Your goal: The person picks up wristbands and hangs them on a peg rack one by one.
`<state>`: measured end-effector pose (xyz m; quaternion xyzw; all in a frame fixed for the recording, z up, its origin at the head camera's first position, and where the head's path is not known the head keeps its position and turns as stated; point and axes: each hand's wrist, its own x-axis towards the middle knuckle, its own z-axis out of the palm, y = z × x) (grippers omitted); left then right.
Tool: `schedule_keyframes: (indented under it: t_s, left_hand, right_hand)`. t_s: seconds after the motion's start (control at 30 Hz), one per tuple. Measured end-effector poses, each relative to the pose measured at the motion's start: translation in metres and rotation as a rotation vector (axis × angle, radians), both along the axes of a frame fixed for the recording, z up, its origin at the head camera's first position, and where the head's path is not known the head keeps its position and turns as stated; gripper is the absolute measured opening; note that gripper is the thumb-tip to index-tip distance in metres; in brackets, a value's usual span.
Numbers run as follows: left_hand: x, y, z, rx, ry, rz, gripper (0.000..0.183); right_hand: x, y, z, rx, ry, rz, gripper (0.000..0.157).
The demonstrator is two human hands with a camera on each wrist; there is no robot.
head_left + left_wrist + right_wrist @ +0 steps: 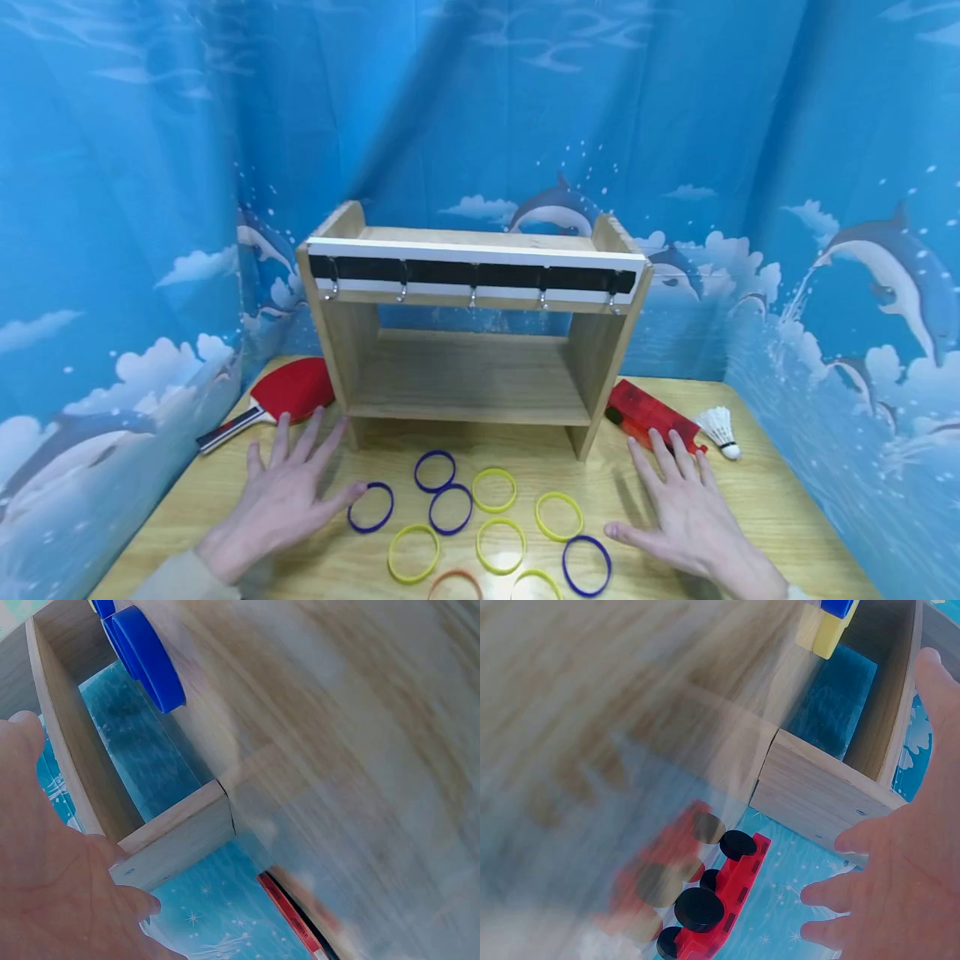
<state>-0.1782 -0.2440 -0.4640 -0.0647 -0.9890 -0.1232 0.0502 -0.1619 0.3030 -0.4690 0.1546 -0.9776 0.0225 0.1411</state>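
My left hand [281, 500] is spread at the left of the wooden table, its thumb tip overlapping a dark blue wristband [367, 530] from this angle; contact cannot be told. Spread at the right is my right hand [690, 517], fingertips near a red toy vehicle [652, 410], thumb toward another dark blue wristband [565, 571]. Both hands look empty. Between them lie several yellow wristbands [413, 580] and blue ones, plus an orange wristband [455, 572] cut off by the lower edge. The right wrist view shows black wheels [699, 909] on the toy vehicle.
Behind the bands stands a wooden rack [468, 412] with a row of metal hooks [473, 292] along its upper front. A red table tennis paddle [300, 387] lies left of it, a shuttlecock [717, 427] at far right. A dolphin-print curtain [480, 100] encloses the table.
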Motion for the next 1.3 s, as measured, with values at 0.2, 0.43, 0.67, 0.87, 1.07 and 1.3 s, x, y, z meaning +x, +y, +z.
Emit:
schedule_keyframes:
  t_s: [0.2, 0.43, 0.67, 0.87, 1.07, 1.3]
  left_hand:
    - [0.001, -0.001, 0.002, -0.004, 0.010, -0.002, 0.106]
    - [0.001, -0.002, 0.004, -0.010, 0.033, -0.014, 0.103]
    - [-0.002, -0.004, 0.010, 0.037, 0.074, -0.043, 0.098]
    - [-0.015, -0.006, 0.011, 0.214, 0.053, -0.035, 0.091]
    - [-0.029, -0.011, 0.008, 0.377, 0.024, -0.022, 0.077]
    - [-0.041, -0.011, 0.002, 0.534, 0.003, 0.010, 0.052]
  right_hand:
    - [-0.001, 0.001, 0.002, 0.012, 0.008, -0.003, 0.126]
    - [0.001, -0.001, 0.006, -0.002, -0.011, -0.005, 0.125]
    - [0.003, -0.004, 0.015, -0.089, -0.008, 0.074, 0.120]
    - [0.007, -0.010, 0.018, -0.186, -0.037, 0.156, 0.108]
    - [0.004, -0.017, 0.013, -0.289, -0.121, 0.287, 0.075]
    - [-0.003, -0.023, 0.003, -0.353, -0.346, 0.390, 0.040]
